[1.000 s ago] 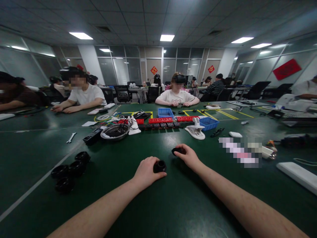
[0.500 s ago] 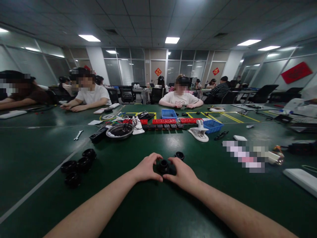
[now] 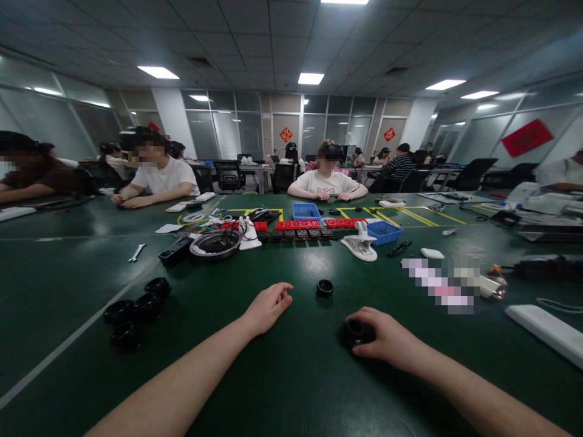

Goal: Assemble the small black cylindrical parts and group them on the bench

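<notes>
Toward the near edge of the bench (image 3: 291, 394), my right hand (image 3: 385, 337) was wrapped round a black ring (image 3: 356, 331) by its side, which left its hole uncovered. My left hand (image 3: 266, 311) was half-curled and empty near a small black cup (image 3: 325, 288), which the bench alone supported.

Along the top of the frame I get a dim gray tiled ceiling (image 3: 241, 42) with lit rectangular lamps (image 3: 311, 79), and below it, across the center, glazed partitions (image 3: 228, 135) between two white columns (image 3: 172, 121), with red diamond signs (image 3: 286, 135). Glass walls (image 3: 59, 130) close off both sides, a red banner (image 3: 527, 138) tilted at upper right. Black chairs (image 3: 228, 176) stand mid-frame, and the green table (image 3: 291, 394) fills my lower half.
</notes>
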Available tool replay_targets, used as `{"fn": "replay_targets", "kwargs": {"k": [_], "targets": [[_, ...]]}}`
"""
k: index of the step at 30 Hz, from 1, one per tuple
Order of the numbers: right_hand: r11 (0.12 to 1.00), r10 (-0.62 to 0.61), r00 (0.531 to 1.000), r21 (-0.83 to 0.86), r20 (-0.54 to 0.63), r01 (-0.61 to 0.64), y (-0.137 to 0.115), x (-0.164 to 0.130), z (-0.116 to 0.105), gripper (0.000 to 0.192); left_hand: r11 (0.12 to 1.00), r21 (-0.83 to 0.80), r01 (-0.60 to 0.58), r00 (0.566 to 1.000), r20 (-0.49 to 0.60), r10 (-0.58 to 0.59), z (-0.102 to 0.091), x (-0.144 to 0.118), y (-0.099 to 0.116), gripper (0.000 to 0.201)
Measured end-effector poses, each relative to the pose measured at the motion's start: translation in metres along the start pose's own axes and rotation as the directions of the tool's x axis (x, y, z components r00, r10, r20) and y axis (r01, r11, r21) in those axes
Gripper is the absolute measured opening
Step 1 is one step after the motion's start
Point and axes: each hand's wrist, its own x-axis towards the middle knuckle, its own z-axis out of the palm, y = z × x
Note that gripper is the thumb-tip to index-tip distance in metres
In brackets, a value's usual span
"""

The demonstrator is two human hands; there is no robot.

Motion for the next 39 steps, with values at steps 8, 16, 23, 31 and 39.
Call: {"fn": "replay_targets", "kwargs": {"k": [8, 16, 23, 31, 39], "targets": [[0.855, 0.497, 0.815, 0.004, -0.297, -0.519, 0.108, 0.023, -0.073, 0.041, 0.998, 0.056, 0.009, 1.0, 0.015, -0.009, -0.003, -0.001, 0.012, 0.049], [0.783, 0.532, 0.713, -0.056, -0.458, -0.62, 0.127, 0.068, -0.08, 0.046, 0.996, 0.084, 0.016, 1.0, 0.014, -0.018, -0.001, 0.001, 0.007, 0.046], [0.788, 0.5, 0.673, -0.036, -0.545, -0.614, 0.124, 0.053, -0.076, 0.057, 0.995, 0.104, 0.011, 1.0, 0.017, -0.013, 0.003, 0.004, 0.0, 0.043], [0.945, 0.209, 0.852, -0.127, -0.479, -0.303, 0.058, 0.02, -0.016, 0.044, 0.991, 0.131, -0.004, 1.0, -0.005, 0.004, 0.005, 0.005, 0.0, 0.041], [0.954, 0.166, 0.938, -0.19, -0.305, -0.231, -0.002, 0.079, 0.012, 0.079, 0.983, 0.181, 0.037, 0.996, -0.09, -0.021, 0.003, 0.001, 0.001, 0.038]]}}
